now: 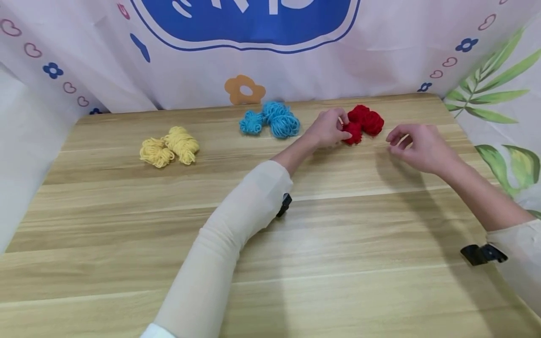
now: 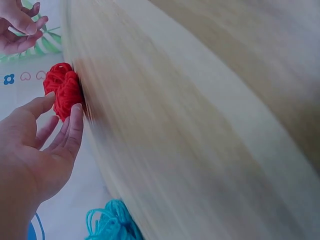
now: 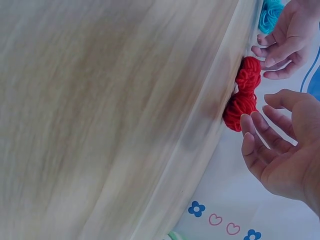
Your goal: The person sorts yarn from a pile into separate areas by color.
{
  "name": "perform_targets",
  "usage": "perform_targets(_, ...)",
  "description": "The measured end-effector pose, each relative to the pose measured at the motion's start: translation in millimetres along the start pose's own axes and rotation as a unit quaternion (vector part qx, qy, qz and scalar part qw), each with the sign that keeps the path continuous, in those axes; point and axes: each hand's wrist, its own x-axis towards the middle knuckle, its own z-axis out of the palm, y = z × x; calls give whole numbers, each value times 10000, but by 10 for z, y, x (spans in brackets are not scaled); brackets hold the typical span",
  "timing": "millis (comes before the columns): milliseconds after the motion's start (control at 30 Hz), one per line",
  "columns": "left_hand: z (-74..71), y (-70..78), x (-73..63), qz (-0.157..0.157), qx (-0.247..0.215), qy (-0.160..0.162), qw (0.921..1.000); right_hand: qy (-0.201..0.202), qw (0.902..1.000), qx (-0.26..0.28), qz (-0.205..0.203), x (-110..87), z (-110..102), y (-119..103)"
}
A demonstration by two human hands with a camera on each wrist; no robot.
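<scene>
Red yarn balls (image 1: 370,122) lie near the back edge of the table, a smaller one against a larger. My left hand (image 1: 328,127) is at the smaller red ball, thumb and fingertips spread on either side of it; the left wrist view shows the thumb (image 2: 45,104) at the yarn. To the right of the red yarn, my right hand (image 1: 422,148) hovers above the table with loosely bent fingers and nothing in them. The right wrist view has this hand (image 3: 285,145) beside the larger red ball (image 3: 240,111), its palm facing the yarn.
Blue yarn balls (image 1: 281,120) sit left of my left hand, also near the back edge. Farther left are yellow yarn balls (image 1: 181,144). A printed white cloth (image 1: 190,80) hangs behind the wooden table (image 1: 127,225). A leaf-patterned cloth (image 1: 503,126) hangs at the right.
</scene>
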Motion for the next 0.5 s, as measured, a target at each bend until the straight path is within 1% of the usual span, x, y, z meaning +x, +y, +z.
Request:
perform_targets(167, -85, -42, -94, 173, -46, -56, 9998, -36, 9999, -93, -75, -4, 7, -49)
perform_targets(267, -139, -28, -179, 278, 118, -178, 9994, -92, 9999, -125, -63, -27, 5, -78)
perform_targets(367, -180, -16, -273, 622, 414, -270, 9968, -157, 9997, -160, -93, -43, 12, -110)
perform_targets(433, -206, -12, -354, 884, 591, -328, 9938, -164, 9995, -214, -143, -50, 19, -132)
perform_targets(500, -231, -17, -444, 1080, 761, -372, 9905, -156, 9992, -304, -223, -58, 26, -158)
